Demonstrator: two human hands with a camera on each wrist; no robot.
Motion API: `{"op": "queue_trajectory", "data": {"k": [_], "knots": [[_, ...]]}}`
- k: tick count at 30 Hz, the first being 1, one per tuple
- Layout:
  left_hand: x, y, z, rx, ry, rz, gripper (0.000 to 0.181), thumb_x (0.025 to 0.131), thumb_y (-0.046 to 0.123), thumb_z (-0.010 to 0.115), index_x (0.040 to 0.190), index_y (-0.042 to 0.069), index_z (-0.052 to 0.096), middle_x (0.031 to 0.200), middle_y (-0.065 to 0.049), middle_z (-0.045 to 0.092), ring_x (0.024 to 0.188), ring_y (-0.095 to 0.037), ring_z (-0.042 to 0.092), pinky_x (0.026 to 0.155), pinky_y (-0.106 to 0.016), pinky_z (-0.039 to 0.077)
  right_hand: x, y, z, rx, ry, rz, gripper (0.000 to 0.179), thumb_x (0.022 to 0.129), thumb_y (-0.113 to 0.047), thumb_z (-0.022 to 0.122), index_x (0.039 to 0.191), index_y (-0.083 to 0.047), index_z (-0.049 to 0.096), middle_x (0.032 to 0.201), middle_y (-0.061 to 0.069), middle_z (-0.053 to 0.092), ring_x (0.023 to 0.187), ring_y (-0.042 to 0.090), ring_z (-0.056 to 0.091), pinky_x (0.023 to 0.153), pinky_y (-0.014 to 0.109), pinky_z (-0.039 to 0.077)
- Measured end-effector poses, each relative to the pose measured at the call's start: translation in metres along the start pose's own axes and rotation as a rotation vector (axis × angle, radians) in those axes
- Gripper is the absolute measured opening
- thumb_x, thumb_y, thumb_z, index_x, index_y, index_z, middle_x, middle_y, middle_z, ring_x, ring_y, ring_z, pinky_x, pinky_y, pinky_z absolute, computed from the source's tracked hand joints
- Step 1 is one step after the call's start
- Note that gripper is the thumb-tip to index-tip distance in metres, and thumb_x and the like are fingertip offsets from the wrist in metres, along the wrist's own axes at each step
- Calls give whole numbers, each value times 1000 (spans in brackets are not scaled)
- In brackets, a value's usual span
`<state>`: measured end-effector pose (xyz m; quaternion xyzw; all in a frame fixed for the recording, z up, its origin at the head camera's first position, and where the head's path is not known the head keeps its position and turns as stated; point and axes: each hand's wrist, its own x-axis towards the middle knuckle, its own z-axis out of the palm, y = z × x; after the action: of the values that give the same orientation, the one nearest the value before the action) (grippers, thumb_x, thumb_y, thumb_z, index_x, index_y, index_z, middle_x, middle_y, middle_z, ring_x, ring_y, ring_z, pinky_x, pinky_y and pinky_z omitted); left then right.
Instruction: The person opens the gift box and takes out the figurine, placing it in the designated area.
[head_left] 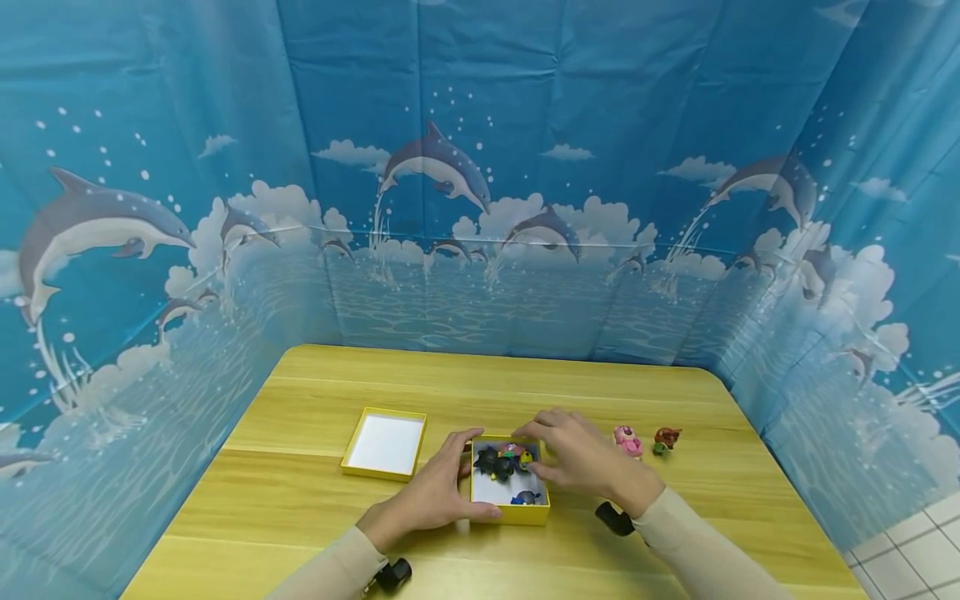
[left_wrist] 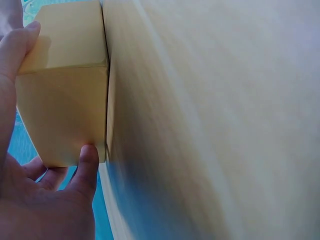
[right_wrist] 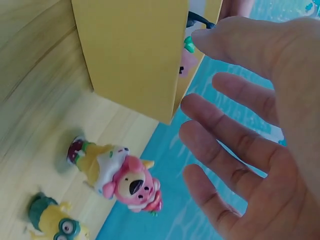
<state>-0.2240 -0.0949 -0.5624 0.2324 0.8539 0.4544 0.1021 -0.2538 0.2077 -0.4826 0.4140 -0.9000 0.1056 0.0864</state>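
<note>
A small yellow box (head_left: 517, 516) sits uncovered on the table, its inside white. My left hand (head_left: 433, 493) grips its left side, thumb at the near edge and fingers around the far left corner. Inside lie black figurines (head_left: 495, 463), a yellow figurine (head_left: 526, 458), a pink-and-green one (head_left: 512, 450) partly hidden, and a grey-and-blue one (head_left: 527, 498) in the near right corner. My right hand (head_left: 573, 452) is over the box's right edge, thumb beside the figurines. In the right wrist view its fingers (right_wrist: 240, 137) are spread outside the box, nothing visible between them.
A shallow yellow-edged lid (head_left: 386, 444), white inside, lies left of the box. To the right stand a pink bear figurine (head_left: 627, 442) and a brown-and-green figurine (head_left: 665, 440). A dolphin-print curtain (head_left: 480, 292) hangs around the wooden table (head_left: 285, 500).
</note>
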Motion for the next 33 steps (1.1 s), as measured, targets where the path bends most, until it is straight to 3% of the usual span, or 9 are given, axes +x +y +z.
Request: {"op": "queue_trajectory", "data": {"k": [9, 17, 26, 33], "knots": [[0, -1, 1, 23, 6, 9, 124, 94, 63, 95, 186, 20, 25, 189, -9, 33, 163, -36, 58, 132, -58, 53, 14, -4, 5, -2, -58, 3, 37, 100, -21, 95, 136, -22, 86, 121, -2, 83, 113, 21, 76, 106, 60, 64], [1, -1, 0, 16, 8, -2, 124, 93, 63, 96, 186, 21, 25, 188, -9, 34, 160, -35, 61, 131, -57, 54, 21, -8, 10, 2, -94, 21, 35, 98, -18, 97, 132, -24, 89, 110, -5, 79, 99, 12, 72, 97, 52, 62], [0, 0, 0, 7, 3, 0, 123, 94, 63, 95, 186, 21, 25, 188, -9, 34, 160, -34, 61, 130, -54, 55, 26, -7, 16, 12, -48, -6, 17, 102, -16, 93, 115, -25, 91, 95, -9, 76, 83, 0, 59, 86, 38, 54], [-1, 0, 0, 0, 5, 6, 123, 94, 62, 96, 186, 21, 25, 189, -9, 33, 161, -33, 61, 129, -50, 57, 28, -6, 18, 27, -59, 0, 16, 101, -14, 92, 113, -25, 90, 95, -9, 76, 85, 2, 62, 84, 37, 53]]}}
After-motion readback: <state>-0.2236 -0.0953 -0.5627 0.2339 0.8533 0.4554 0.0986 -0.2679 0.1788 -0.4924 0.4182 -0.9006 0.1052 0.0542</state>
